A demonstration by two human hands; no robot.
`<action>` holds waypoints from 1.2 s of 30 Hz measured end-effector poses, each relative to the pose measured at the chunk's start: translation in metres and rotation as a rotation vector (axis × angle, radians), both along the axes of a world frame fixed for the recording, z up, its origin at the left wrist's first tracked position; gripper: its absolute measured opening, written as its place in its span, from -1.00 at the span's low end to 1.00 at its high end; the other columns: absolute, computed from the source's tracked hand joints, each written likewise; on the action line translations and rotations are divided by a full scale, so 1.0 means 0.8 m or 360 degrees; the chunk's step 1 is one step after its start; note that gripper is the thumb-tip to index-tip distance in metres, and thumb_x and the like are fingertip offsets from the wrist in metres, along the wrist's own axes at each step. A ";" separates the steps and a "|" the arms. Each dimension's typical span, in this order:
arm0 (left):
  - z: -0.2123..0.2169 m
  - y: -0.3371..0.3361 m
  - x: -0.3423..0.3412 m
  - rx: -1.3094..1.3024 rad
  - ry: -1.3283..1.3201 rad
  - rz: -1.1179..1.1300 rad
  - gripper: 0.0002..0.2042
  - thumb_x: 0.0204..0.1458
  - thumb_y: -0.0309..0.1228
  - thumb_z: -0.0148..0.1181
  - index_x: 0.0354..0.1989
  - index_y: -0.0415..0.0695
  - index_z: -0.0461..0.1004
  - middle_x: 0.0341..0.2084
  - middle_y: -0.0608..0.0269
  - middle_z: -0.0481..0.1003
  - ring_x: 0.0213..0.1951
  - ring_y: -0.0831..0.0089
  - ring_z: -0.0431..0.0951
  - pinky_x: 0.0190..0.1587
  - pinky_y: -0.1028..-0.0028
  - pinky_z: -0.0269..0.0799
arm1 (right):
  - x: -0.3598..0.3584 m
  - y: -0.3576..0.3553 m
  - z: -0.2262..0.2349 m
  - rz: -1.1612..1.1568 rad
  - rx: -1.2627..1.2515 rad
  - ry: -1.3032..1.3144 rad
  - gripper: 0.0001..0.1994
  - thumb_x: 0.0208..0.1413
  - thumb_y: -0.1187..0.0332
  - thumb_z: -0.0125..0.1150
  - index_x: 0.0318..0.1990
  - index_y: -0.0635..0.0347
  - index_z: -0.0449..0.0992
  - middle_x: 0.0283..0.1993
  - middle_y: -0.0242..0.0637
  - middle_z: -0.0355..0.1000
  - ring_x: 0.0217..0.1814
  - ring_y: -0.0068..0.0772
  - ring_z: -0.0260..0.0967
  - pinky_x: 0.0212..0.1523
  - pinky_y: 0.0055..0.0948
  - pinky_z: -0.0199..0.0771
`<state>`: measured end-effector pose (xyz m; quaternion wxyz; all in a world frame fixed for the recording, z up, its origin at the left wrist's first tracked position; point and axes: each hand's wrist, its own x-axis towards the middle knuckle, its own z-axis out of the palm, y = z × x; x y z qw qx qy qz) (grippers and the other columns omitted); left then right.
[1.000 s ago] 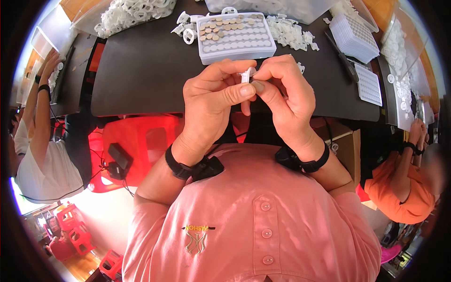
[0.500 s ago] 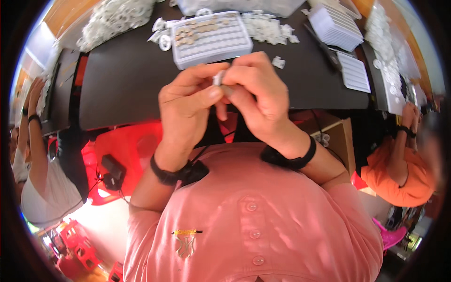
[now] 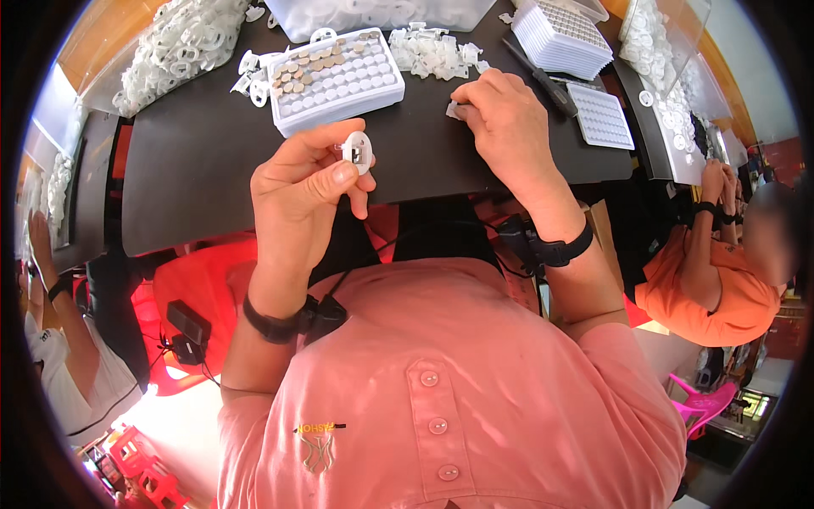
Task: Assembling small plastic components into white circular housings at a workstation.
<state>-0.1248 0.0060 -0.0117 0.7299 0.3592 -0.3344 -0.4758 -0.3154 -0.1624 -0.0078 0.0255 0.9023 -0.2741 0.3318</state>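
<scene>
The thumb and fingertips of the left hand [image 3: 297, 182] pinch a round white piece [image 3: 365, 161], raised above the near edge of the table, its slotted face partly toward the camera. The right hand [image 3: 513, 123] reaches over the table [image 3: 212, 153], thumb and index finger drawn close together at a small translucent part [image 3: 454, 110] — whether they grip it or only touch it, I cannot tell.

The step in hand looks like picking up a loose part while the left hand keeps the round piece ready. The next move seems to call for a secure fingertip hold on that part, with the round piece kept steady.

Beyond the fingers stands a white tray [image 3: 339, 117] partly filled with metallic discs, a heap of translucent parts [image 3: 432, 53] just beside it.

Half a second earlier, both hands met at the round piece; now they are well apart — the right has moved out to the small part, then lying alone.
</scene>
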 end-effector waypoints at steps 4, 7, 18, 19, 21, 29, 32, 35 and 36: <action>-0.005 0.002 0.002 -0.0039 -0.0008 0.0006 -0.67 0.12 -0.55 0.26 0.06 -0.38 0.51 -0.26 -0.04 0.57 -0.35 0.36 0.60 -0.48 0.47 0.49 | -0.011 -0.006 -0.002 0.0105 0.0077 -0.0012 -0.88 -0.06 0.48 0.34 -0.34 0.04 0.58 -0.34 -0.41 0.42 -0.17 -0.22 0.42 -0.16 -0.25 0.40; -0.008 0.001 0.005 -0.0020 -0.0059 0.0000 -0.59 0.12 -0.43 0.27 0.12 -0.38 0.46 -0.24 -0.03 0.55 -0.34 0.33 0.58 -0.50 0.48 0.45 | -0.018 -0.007 0.001 0.0261 0.0152 -0.0056 -0.88 -0.05 0.48 0.35 -0.33 0.05 0.58 -0.35 -0.40 0.43 -0.17 -0.22 0.42 -0.17 -0.25 0.38; -0.007 0.001 0.011 -0.0086 0.0042 -0.0037 -0.66 0.18 -0.50 0.19 0.09 -0.41 0.46 -0.22 -0.08 0.55 -0.33 0.31 0.59 -0.46 0.45 0.48 | -0.021 0.014 0.000 0.0256 -0.0035 0.0084 -0.88 -0.05 0.44 0.35 -0.31 0.11 0.57 -0.34 -0.37 0.40 -0.16 -0.22 0.39 -0.19 -0.26 0.31; -0.007 0.001 0.012 -0.0079 0.0041 -0.0033 -0.66 0.18 -0.50 0.19 0.09 -0.41 0.46 -0.22 -0.08 0.55 -0.33 0.31 0.59 -0.46 0.45 0.48 | -0.025 0.015 0.000 0.0259 -0.0029 0.0081 -0.88 -0.05 0.44 0.35 -0.31 0.11 0.57 -0.34 -0.37 0.40 -0.16 -0.22 0.39 -0.19 -0.26 0.31; -0.010 0.001 0.016 -0.0121 0.0160 -0.0077 -0.65 0.19 -0.51 0.17 0.12 -0.41 0.44 -0.22 -0.10 0.55 -0.32 0.27 0.59 -0.45 0.42 0.48 | -0.031 0.021 0.001 0.0328 -0.0043 0.0156 -0.82 -0.07 0.41 0.38 -0.28 0.15 0.56 -0.29 -0.34 0.39 -0.12 -0.20 0.38 -0.16 -0.26 0.30; -0.017 -0.004 0.025 -0.0181 0.0408 -0.0220 -0.63 0.22 -0.48 0.13 0.16 -0.39 0.42 -0.18 -0.16 0.55 -0.29 0.19 0.59 -0.43 0.39 0.44 | -0.052 0.069 0.008 0.0476 -0.0096 0.0146 -0.71 -0.11 0.42 0.40 -0.19 0.22 0.52 -0.26 -0.27 0.32 -0.12 -0.16 0.35 -0.17 -0.23 0.26; -0.018 -0.005 0.025 -0.0200 0.0444 -0.0245 -0.63 0.22 -0.45 0.14 0.16 -0.38 0.43 -0.18 -0.18 0.55 -0.29 0.18 0.59 -0.43 0.40 0.42 | -0.056 0.072 -0.010 0.0575 -0.0249 0.0026 -0.73 -0.17 0.48 0.40 -0.26 0.25 0.51 -0.29 -0.25 0.30 -0.18 -0.15 0.37 -0.26 -0.25 0.26; -0.014 -0.003 0.023 -0.0158 0.0461 -0.0231 -0.63 0.23 -0.42 0.14 0.15 -0.37 0.43 -0.19 -0.18 0.55 -0.29 0.18 0.59 -0.43 0.39 0.41 | -0.045 0.078 -0.008 0.0599 -0.0181 -0.0247 -0.79 -0.12 0.56 0.35 -0.27 0.26 0.51 -0.37 -0.25 0.34 -0.30 -0.13 0.36 -0.33 -0.25 0.27; -0.014 -0.003 0.024 -0.0150 0.0446 -0.0223 -0.63 0.23 -0.42 0.14 0.15 -0.37 0.43 -0.19 -0.18 0.55 -0.29 0.18 0.59 -0.43 0.39 0.41 | -0.034 0.078 -0.001 0.0576 0.0144 -0.0413 -0.81 -0.07 0.58 0.33 -0.26 0.27 0.52 -0.39 -0.26 0.37 -0.35 -0.22 0.37 -0.34 -0.30 0.30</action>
